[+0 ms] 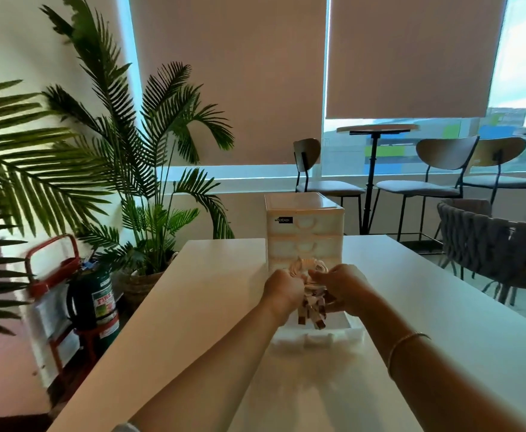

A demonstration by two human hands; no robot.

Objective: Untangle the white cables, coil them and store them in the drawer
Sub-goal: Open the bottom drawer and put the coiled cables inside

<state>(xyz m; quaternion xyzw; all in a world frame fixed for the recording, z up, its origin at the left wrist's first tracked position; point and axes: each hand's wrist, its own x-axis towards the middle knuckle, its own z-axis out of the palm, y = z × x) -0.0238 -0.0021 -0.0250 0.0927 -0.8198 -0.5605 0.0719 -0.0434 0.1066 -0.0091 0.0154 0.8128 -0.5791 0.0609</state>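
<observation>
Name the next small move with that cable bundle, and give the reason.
Probably lower the bundle of white cables into the open drawer. Both the left hand and right hand grip it directly above the pulled-out bottom drawer, plugs dangling inside.

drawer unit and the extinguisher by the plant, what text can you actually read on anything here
"FIRE": red lettering on the label of the fire extinguisher; the smaller print under it is too blurred to read.
Black sticker on the top drawer of the drawer unit: a pale word, too blurred to read for certain.
Papers on the red stand: too blurred to read.
Nothing else legible.
</observation>
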